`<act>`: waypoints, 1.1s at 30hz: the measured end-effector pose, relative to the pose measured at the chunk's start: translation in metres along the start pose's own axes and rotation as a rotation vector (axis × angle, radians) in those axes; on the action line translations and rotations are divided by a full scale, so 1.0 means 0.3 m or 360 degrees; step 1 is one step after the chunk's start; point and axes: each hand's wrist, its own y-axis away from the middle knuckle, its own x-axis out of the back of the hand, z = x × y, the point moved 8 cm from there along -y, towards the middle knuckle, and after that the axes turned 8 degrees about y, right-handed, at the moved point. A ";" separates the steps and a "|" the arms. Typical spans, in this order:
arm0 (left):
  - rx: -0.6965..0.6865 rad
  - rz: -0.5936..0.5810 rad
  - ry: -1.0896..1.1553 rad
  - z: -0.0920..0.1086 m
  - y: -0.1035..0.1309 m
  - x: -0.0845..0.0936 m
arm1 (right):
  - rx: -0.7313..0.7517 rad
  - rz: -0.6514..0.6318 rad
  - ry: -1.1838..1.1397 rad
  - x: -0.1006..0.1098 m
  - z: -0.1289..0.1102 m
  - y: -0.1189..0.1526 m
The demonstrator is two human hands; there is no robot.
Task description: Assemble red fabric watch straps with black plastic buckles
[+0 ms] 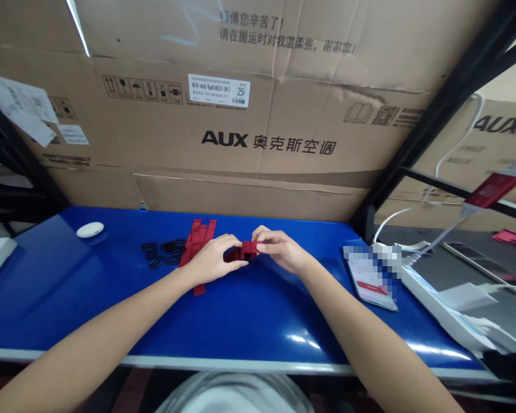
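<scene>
Over the middle of the blue table [258, 321], my left hand [215, 258] and my right hand [282, 250] meet at a short piece of red webbing strap [250, 248] with a dark part on it. The fingers of my left hand pinch its left side; those of my right hand pinch its right end. What the dark part is, I cannot make out. Beside my left hand, several red webbing straps [200, 236] lie in a pile, partly hidden by that hand. Several black plastic buckles [157, 262] are scattered to the left of the pile.
A round white object [90, 230] lies at the left. On the right are a phone [370, 278] and a white power strip [445, 315] with plugs and cables. A large cardboard box [249, 189] stands along the back, with black metal rack posts [438, 126] in front.
</scene>
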 end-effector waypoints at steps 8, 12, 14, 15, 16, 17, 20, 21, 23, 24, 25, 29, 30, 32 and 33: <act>0.0174 -0.0069 0.0101 -0.037 0.007 -0.040 | -0.0002 0.0159 -0.0393 -0.003 0.005 -0.012; 0.0207 -0.0205 0.0195 -0.009 0.012 -0.095 | 0.0030 0.0353 -0.0482 0.021 -0.005 -0.016; 0.0290 -0.0299 0.0275 -0.007 0.022 -0.103 | 0.0086 0.0546 -0.0561 0.081 -0.029 -0.004; 0.0324 -0.0365 0.0290 -0.006 0.030 -0.104 | 0.0116 0.0635 -0.0602 0.116 -0.044 0.006; 0.0343 -0.0440 0.0281 -0.005 0.038 -0.101 | 0.0139 0.0706 -0.0641 0.149 -0.061 0.017; 0.0354 -0.0523 0.0260 -0.003 0.046 -0.098 | 0.0144 0.0754 -0.0675 0.177 -0.076 0.027; 0.0440 -0.0672 0.0267 -0.011 0.065 -0.079 | 0.0062 0.0767 -0.0726 0.211 -0.101 0.048; 0.0501 -0.0644 0.0332 -0.017 0.065 -0.068 | -0.0001 0.0716 -0.0715 0.198 -0.099 0.047; 0.0611 -0.0520 0.0543 -0.024 0.058 -0.053 | -0.0156 0.0555 -0.0663 0.136 -0.073 0.038; 0.0634 -0.0462 0.0660 -0.020 0.053 -0.051 | -0.0233 0.0466 -0.0635 0.094 -0.052 0.030; 0.0628 -0.0430 0.0766 -0.010 0.047 -0.056 | -0.0292 0.0393 -0.0610 0.051 -0.029 0.023; 0.0573 -0.0393 0.0769 0.018 0.032 -0.074 | -0.0364 0.0255 -0.0551 -0.080 0.051 -0.010; 0.0599 -0.0364 0.0667 0.007 0.031 -0.068 | -0.0378 0.0250 -0.0556 -0.096 0.065 -0.015; 0.0663 -0.0264 0.0389 -0.035 0.030 -0.032 | -0.0394 0.0269 -0.0560 -0.102 0.079 -0.018; 0.0676 -0.0205 0.0232 -0.060 0.028 -0.003 | -0.0398 0.0282 -0.0542 -0.096 0.079 -0.018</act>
